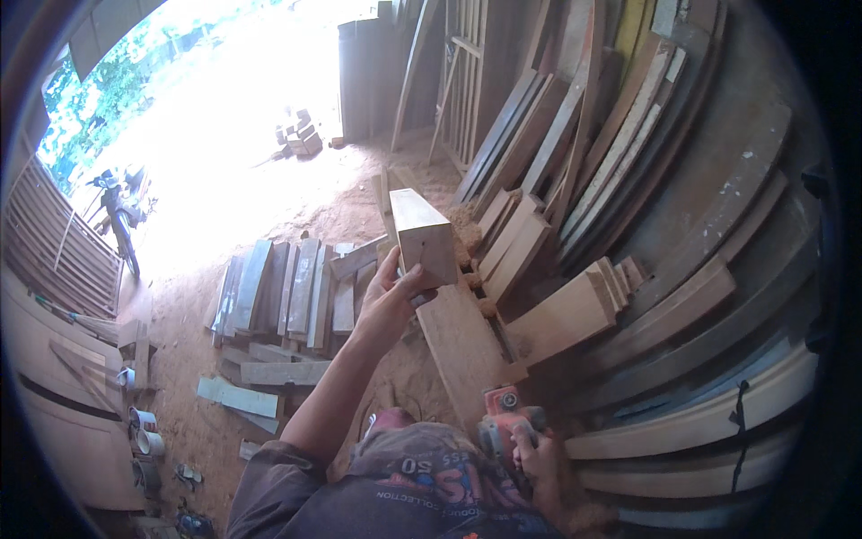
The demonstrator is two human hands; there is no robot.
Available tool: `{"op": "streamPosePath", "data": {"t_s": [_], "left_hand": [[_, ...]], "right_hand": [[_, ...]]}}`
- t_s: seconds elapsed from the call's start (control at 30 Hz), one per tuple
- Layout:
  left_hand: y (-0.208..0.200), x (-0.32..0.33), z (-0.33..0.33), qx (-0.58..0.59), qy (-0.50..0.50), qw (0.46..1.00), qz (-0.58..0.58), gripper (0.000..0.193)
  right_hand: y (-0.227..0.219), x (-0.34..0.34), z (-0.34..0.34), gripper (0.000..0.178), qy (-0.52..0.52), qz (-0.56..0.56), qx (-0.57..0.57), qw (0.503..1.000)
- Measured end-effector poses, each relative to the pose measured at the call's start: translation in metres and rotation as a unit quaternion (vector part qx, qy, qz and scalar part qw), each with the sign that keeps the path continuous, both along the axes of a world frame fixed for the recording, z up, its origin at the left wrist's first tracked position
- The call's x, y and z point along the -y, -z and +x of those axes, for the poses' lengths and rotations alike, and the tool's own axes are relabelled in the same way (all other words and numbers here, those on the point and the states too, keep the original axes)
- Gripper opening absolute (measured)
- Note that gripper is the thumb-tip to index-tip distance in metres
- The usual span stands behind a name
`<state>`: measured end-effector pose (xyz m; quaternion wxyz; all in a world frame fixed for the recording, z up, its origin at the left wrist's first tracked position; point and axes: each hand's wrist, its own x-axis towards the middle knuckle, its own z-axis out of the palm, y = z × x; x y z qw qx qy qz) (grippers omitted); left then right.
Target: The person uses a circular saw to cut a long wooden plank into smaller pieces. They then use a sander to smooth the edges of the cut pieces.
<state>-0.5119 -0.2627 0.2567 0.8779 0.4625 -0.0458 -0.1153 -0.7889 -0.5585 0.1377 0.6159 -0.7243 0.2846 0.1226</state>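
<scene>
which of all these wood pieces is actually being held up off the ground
The short square wooden block, gripped from below by the left hand. The flat boards on the floor and planks leaning on the wall go untouched.

The wooden block (424, 235) shows pale, smooth-planed matt faces. The power planer (505, 418) has a red plastic body. Leaning planks (575, 135) are rough, dull wood; the floor (202, 305) is powdery sawdust.

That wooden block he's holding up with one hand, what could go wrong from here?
1. The left hand grips the wooden block only at its lower end, so it might slip and drop onto the plank below.
2. The right hand holds an orange power tool close to the body; if it is running, a one-handed hold could be risky.
</scene>
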Motion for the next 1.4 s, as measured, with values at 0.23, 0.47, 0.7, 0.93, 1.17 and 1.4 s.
{"op": "streamPosePath", "data": {"t_s": [0.23,0.47,0.7,0.93,1.17,1.4], "left_hand": [[0.001,0.001,0.003,0.011,0.006,1.000,0.008,0.076],[0.009,0.008,0.011,-0.011,-0.012,1.000,-0.024,0.095],[0.019,0.029,0.017,-0.033,-0.044,0.997,-0.048,0.113],[0.012,0.031,0.016,-0.023,-0.044,0.998,-0.032,0.115],[0.009,0.024,0.012,-0.025,-0.048,0.998,-0.044,0.112],[0.013,0.001,0.005,-0.011,-0.027,0.998,-0.061,0.101]], "right_hand": [[-0.003,-0.001,0.001,0.044,0.009,-0.003,-0.013,1.000],[0.005,-0.005,0.000,0.043,0.016,0.005,0.004,1.000],[0.002,-0.004,0.002,0.041,0.002,-0.002,-0.009,1.000],[-0.005,-0.007,0.002,0.045,0.014,0.007,-0.015,1.000],[-0.006,-0.006,0.001,0.044,-0.007,-0.017,0.001,1.000],[0.003,-0.003,0.002,0.044,-0.023,-0.075,-0.002,0.997]]}}
